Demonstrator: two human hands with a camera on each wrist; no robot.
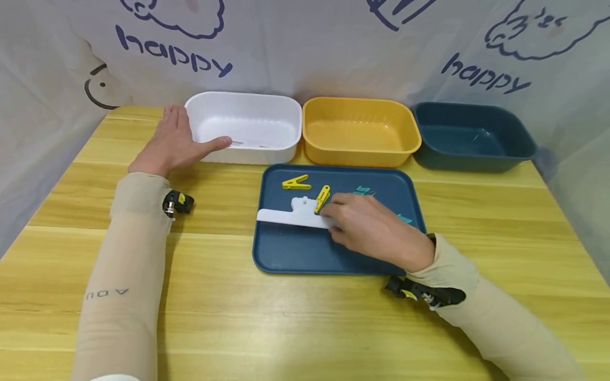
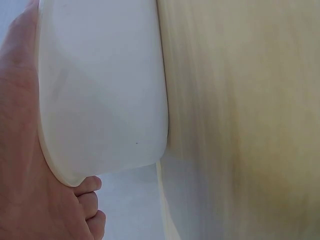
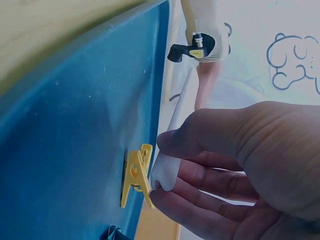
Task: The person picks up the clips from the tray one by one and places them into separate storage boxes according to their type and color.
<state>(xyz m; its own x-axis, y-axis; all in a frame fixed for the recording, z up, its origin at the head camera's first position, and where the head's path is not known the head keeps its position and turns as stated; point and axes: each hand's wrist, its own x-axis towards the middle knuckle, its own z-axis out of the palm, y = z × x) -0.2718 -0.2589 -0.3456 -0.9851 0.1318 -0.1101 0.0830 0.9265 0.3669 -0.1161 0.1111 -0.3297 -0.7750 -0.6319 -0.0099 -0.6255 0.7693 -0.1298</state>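
Note:
My right hand (image 1: 364,225) pinches one end of a long white plastic bar with a bear-shaped tab (image 1: 281,217), over the dark blue tray (image 1: 295,256). In the right wrist view, thumb and fingers meet on this white piece (image 3: 166,172). A yellow clothespin (image 1: 322,198) is close by the fingertips, and another yellow clothespin (image 1: 296,182) lies farther back on the tray. Small teal clips (image 1: 362,190) sit partly behind the right hand. My left hand (image 1: 171,140) rests on the left end of the white bin (image 1: 257,155), thumb stretched over its front rim, fingers along the side.
Beside the white bin stand a yellow bin (image 1: 362,157) and a dark teal bin (image 1: 476,163) in a row. Thin pieces show on the white bin's floor. A wooden table (image 1: 267,328) carries everything, with a printed cloth (image 1: 286,53) hanging behind.

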